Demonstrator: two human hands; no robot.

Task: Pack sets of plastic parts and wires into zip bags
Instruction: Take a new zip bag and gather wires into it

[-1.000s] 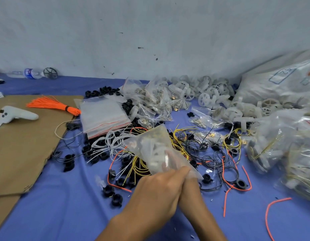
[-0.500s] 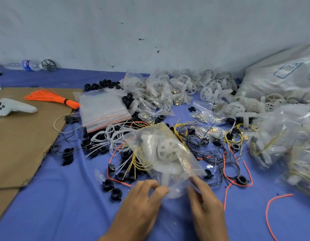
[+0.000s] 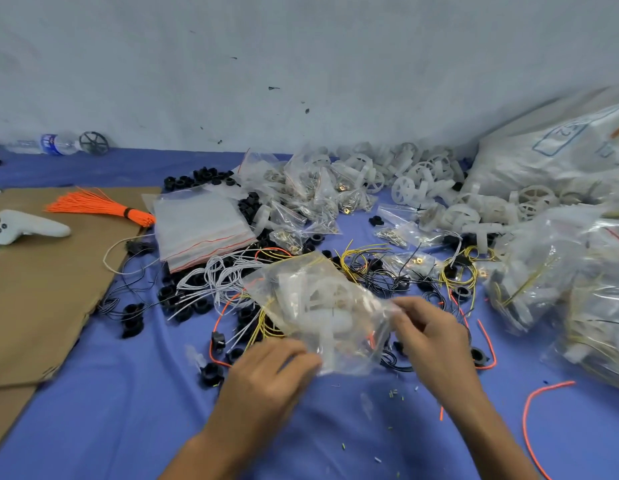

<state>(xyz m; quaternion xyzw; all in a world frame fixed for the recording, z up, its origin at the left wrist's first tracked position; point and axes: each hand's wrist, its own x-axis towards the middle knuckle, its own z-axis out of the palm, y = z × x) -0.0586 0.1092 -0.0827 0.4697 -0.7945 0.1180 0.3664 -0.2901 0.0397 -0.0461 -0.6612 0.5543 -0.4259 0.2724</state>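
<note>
The left hand (image 3: 266, 372) and right hand (image 3: 429, 336) are bare. The left forearm (image 3: 214, 452) and right forearm (image 3: 491, 438) are bare too, down to the frame's lower edge. The left hand is slightly blurred.

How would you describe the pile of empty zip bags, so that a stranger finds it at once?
Start at the brown cardboard sheet on the left. At its right edge, beside the orange wire bundle, lies the pile of empty zip bags. Unlike the crumpled, filled bags nearby, it is flat and neatly stacked.
</note>
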